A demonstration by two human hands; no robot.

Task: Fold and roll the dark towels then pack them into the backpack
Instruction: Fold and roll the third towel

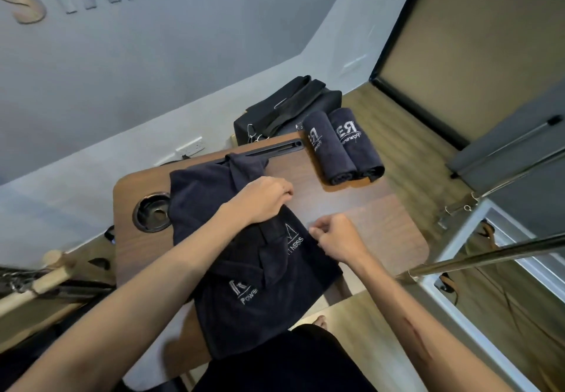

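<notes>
While left hand (263, 200) pins bunched towel (260, 269) to table (351, 208), fingers curled into cloth; right hand (333, 238) pinches edge, tensioning for fold.

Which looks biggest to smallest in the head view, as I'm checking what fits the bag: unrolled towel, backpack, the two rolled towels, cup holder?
1. Unrolled towel, though nearest the camera.
2. Backpack, farther off and partly hidden.
3. The two rolled towels, alike; unranked.
4. Cup holder.
</notes>
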